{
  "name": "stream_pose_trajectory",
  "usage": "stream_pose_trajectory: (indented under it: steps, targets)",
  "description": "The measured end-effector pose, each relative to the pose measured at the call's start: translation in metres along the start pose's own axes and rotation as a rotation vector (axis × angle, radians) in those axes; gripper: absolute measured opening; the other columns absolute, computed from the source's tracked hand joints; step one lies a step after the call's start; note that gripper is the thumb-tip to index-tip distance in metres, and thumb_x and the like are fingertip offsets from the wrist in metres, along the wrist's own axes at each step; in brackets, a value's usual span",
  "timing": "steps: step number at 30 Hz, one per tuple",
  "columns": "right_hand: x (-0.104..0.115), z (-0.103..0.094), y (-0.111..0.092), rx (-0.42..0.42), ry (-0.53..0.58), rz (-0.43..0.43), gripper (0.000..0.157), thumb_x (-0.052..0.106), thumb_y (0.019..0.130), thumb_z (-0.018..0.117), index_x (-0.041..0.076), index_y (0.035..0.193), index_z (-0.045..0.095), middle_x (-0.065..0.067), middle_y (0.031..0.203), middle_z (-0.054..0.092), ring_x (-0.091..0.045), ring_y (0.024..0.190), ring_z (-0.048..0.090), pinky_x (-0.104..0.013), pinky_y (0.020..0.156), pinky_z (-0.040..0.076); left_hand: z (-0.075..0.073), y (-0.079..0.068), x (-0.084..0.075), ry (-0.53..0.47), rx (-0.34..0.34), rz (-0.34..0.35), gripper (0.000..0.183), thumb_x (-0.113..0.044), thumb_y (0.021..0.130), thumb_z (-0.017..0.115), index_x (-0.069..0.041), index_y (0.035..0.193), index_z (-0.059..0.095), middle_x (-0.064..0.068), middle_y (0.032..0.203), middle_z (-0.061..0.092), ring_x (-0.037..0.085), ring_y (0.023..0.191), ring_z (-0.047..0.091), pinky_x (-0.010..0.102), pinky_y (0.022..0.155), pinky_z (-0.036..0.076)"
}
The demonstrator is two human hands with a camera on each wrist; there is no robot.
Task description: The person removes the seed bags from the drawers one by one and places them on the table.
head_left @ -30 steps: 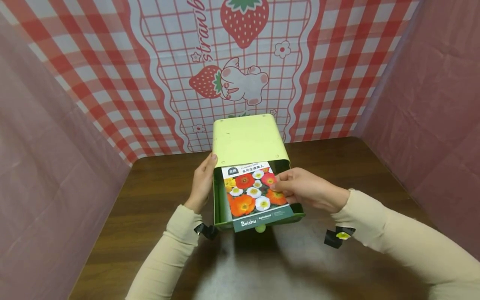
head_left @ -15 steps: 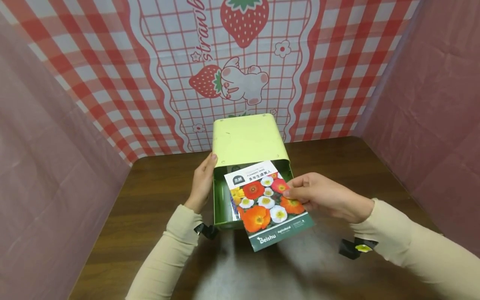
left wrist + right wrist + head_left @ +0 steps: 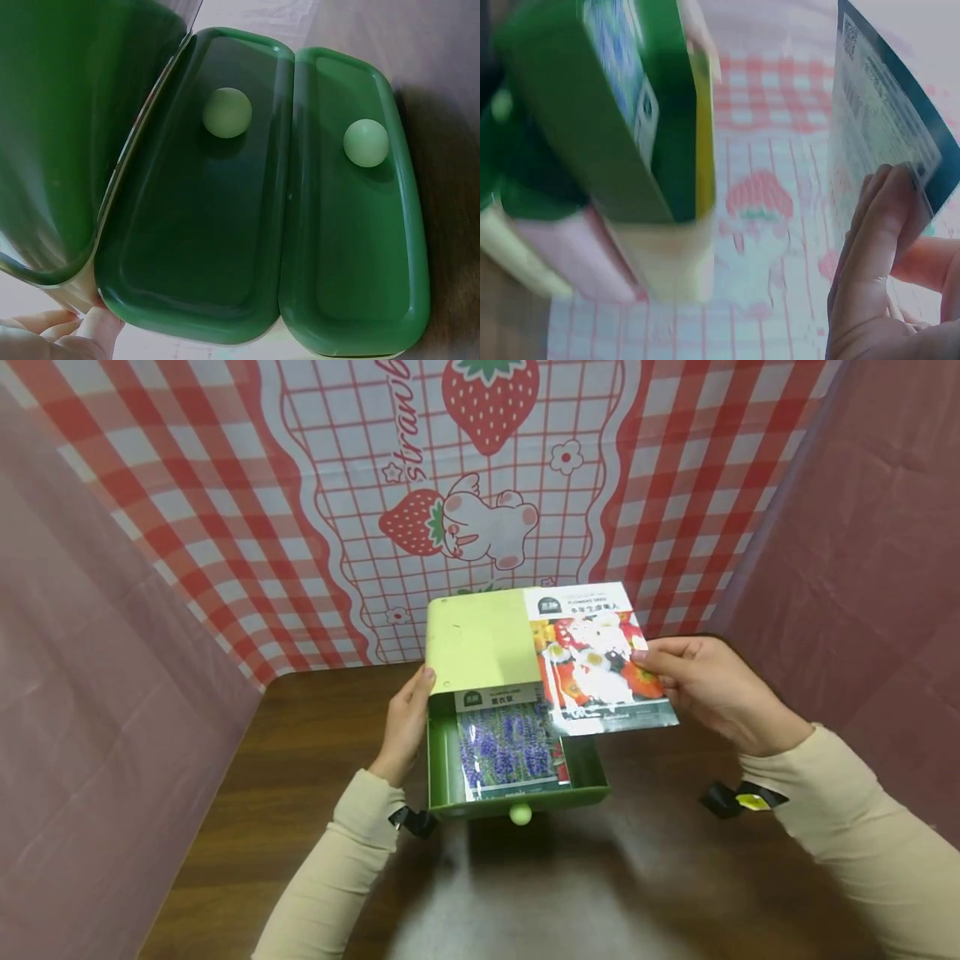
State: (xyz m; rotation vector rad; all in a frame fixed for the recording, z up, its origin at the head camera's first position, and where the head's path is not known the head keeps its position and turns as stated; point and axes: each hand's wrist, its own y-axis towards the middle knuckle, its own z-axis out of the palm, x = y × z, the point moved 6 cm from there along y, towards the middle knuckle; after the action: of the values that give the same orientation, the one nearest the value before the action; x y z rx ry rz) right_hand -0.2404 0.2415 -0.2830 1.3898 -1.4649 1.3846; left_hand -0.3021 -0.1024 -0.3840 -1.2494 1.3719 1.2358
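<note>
In the head view my right hand pinches a seed packet printed with red, orange and white flowers, held up beside and over the right of a small drawer cabinet. The packet's printed back shows in the right wrist view, fingers spread against it. The cabinet's green top drawer is pulled out. A purple-flower seed packet lies in it, with a bit of red picture at its right edge. My left hand rests against the cabinet's left side, thumb near the front edge.
Two lower green drawers with round knobs are closed, seen in the left wrist view. The cabinet stands on a brown wooden table. Behind hangs a red checked strawberry cloth; pink cloth hangs at both sides.
The right hand has lifted the red-and-orange flower packet out of the drawer, up and to the right. That uncovers the purple-flower packet. The left hand stays in place.
</note>
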Motion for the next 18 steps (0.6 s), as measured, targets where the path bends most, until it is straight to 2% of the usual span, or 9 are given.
stream_pose_trajectory:
  steps: [2,6,8,12,14,16,18]
  targets:
    - [-0.001,-0.013,0.004,-0.059,0.017,0.005,0.049,0.047,0.09,0.066,0.011,0.122,0.062,0.01,0.088,0.072,-0.008,0.074,0.067,-0.022,0.066,0.06,0.0,0.0,0.0,0.002,-0.002,0.003,0.062,-0.047,0.103,0.042,-0.01,0.152,0.034,0.0,0.159,0.033,0.018,0.149,0.026,0.037,0.125,0.021]
    - [-0.005,-0.032,0.014,-0.155,0.015,-0.003,0.042,0.055,0.086,0.066,0.021,0.11,0.065,0.014,0.084,0.069,-0.004,0.071,0.064,-0.019,0.063,0.058,-0.001,0.001,0.002,0.008,-0.008,0.008,0.065,-0.052,0.102,0.042,-0.01,0.151,0.035,-0.001,0.159,0.034,0.017,0.149,0.026,0.037,0.125,0.022]
    - [-0.009,-0.039,0.02,-0.184,0.018,-0.004,0.049,0.058,0.085,0.064,0.02,0.115,0.062,0.015,0.085,0.066,-0.003,0.073,0.064,-0.019,0.066,0.058,-0.001,0.001,0.003,0.009,-0.009,0.01,0.067,-0.053,0.101,0.043,-0.01,0.151,0.036,-0.001,0.159,0.034,0.017,0.149,0.026,0.037,0.125,0.022]
    - [-0.017,-0.048,0.031,-0.224,0.035,0.015,0.074,0.063,0.083,0.061,0.013,0.137,0.049,0.014,0.096,0.06,-0.001,0.079,0.063,-0.019,0.072,0.059,-0.001,0.002,0.004,0.012,-0.01,-0.003,0.069,-0.056,0.1,0.042,-0.011,0.152,0.036,-0.003,0.159,0.034,0.016,0.149,0.027,0.036,0.124,0.023]
    - [-0.022,-0.053,0.038,-0.25,0.061,0.02,0.08,0.062,0.083,0.062,0.01,0.141,0.045,0.014,0.096,0.059,-0.001,0.079,0.063,-0.018,0.071,0.059,-0.001,0.002,0.005,0.013,-0.012,-0.01,0.069,-0.057,0.1,0.042,-0.011,0.152,0.036,-0.003,0.158,0.034,0.015,0.148,0.027,0.035,0.124,0.023]
    - [-0.029,-0.058,0.046,-0.283,0.084,0.017,0.075,0.06,0.084,0.063,0.012,0.139,0.049,0.015,0.09,0.061,0.0,0.075,0.063,-0.018,0.067,0.059,-0.001,0.002,0.005,0.018,-0.014,-0.006,0.069,-0.056,0.1,0.042,-0.01,0.152,0.036,-0.002,0.159,0.034,0.016,0.149,0.027,0.036,0.124,0.023]
    - [-0.037,-0.061,0.055,-0.306,0.155,0.013,0.064,0.054,0.087,0.065,0.012,0.133,0.053,0.015,0.081,0.063,-0.001,0.069,0.063,-0.018,0.062,0.058,-0.001,0.002,0.004,0.023,-0.015,0.0,0.069,-0.055,0.1,0.042,-0.009,0.151,0.036,0.0,0.159,0.034,0.018,0.149,0.027,0.036,0.124,0.022]
